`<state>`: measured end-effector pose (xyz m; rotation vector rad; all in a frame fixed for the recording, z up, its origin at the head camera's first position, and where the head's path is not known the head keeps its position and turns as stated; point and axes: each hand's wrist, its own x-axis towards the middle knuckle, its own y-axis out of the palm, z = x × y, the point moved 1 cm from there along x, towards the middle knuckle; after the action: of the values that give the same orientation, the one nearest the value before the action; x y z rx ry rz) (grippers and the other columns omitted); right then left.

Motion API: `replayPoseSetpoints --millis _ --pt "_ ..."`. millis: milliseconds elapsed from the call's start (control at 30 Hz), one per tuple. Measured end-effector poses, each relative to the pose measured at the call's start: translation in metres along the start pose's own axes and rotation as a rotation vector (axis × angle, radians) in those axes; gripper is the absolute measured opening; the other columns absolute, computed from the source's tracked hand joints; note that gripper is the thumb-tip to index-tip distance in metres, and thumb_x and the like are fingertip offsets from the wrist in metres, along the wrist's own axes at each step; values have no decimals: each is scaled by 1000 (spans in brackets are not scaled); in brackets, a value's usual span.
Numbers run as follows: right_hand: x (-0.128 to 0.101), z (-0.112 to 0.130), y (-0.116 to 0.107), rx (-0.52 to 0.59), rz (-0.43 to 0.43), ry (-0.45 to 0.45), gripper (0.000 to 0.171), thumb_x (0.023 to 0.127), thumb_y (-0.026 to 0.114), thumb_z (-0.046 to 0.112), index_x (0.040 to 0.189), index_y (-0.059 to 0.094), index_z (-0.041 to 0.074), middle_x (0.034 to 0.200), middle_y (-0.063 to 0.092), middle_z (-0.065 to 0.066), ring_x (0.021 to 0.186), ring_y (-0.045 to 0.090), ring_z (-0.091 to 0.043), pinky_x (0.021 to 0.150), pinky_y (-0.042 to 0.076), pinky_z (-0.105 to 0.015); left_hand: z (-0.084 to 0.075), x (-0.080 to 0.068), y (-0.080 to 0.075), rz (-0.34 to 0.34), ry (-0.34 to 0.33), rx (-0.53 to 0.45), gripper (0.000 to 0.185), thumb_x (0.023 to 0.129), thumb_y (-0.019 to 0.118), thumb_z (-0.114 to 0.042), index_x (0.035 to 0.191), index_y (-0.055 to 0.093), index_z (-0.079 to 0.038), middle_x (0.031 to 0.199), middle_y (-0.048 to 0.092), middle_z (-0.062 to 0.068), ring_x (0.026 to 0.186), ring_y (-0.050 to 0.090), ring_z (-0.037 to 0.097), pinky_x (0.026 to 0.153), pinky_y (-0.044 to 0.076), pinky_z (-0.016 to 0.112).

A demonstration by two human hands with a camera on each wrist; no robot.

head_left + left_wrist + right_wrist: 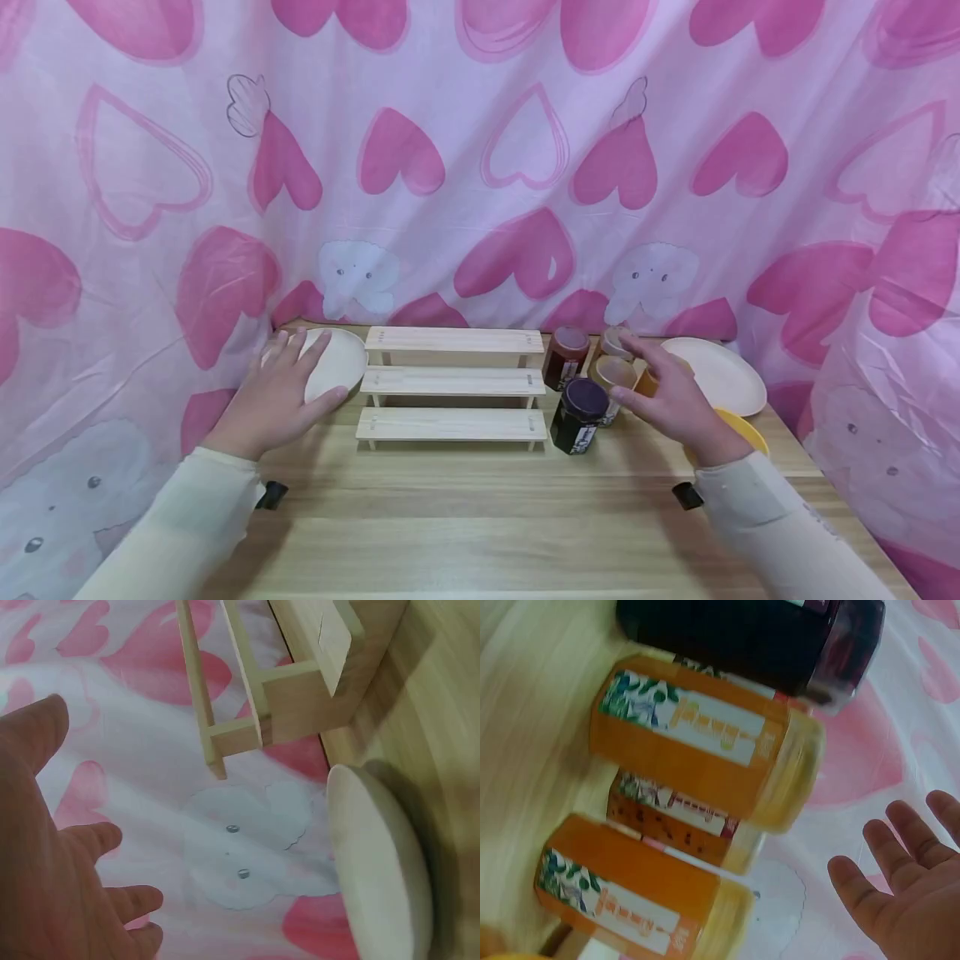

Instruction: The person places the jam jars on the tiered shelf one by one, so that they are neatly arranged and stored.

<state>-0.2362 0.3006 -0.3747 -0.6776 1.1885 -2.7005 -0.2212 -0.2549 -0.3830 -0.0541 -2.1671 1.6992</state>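
Observation:
My left hand [273, 404] hovers with fingers spread, overlapping a round white plate [339, 362] in the head view. In the left wrist view the plate [375, 862] stands apart from the fingers. My right hand [678, 410] is held over a group of hexagonal jars, its fingers extended and nothing in its grasp. Closest to the front is a dark jar [580, 417], with a red jar [566, 358] behind it. Several amber jars with pale lids stand nearest the right hand, including one labelled orange jar [697, 742] in the right wrist view.
A three-step pale wooden rack [452, 382] stands between the left plate and the jars. Farther right lie another white plate [723, 379] and a yellow dish [746, 429], partly covered by my right wrist. A pink heart-patterned curtain [517, 150] hangs behind the wooden table [465, 525].

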Motion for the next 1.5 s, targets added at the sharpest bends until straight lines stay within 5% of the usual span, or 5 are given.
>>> replayPoseSetpoints --millis 333,633,1133,1500 --pt "-6 2 20 138 11 21 71 92 84 14 153 51 3 151 54 -24 137 53 -43 108 43 -68 4 6 22 -31 -5 -230 79 104 60 -46 166 30 -7 165 28 36 154 19 58 119 15 77" --pt "-13 6 32 167 -11 95 68 93 84 18 150 53 -1 146 59 -23 135 57 -40 109 46 -59 4 12 31 -73 6 -288 74 105 60 -43 164 34 -8 164 31 34 152 27 56 119 24 74" --pt "-17 6 46 240 32 224 75 94 83 29 155 47 2 153 53 -25 141 52 -43 113 43 -58 2 25 43 -69 -24 -415 72 106 61 -39 164 34 -7 167 28 30 154 26 51 121 23 71" --pt "-17 9 51 274 -2 242 76 92 85 22 154 47 -4 153 52 -27 137 54 -46 109 48 -59 -2 41 52 -89 -35 -518 68 107 60 -29 164 33 -4 167 31 25 157 26 44 126 21 63"
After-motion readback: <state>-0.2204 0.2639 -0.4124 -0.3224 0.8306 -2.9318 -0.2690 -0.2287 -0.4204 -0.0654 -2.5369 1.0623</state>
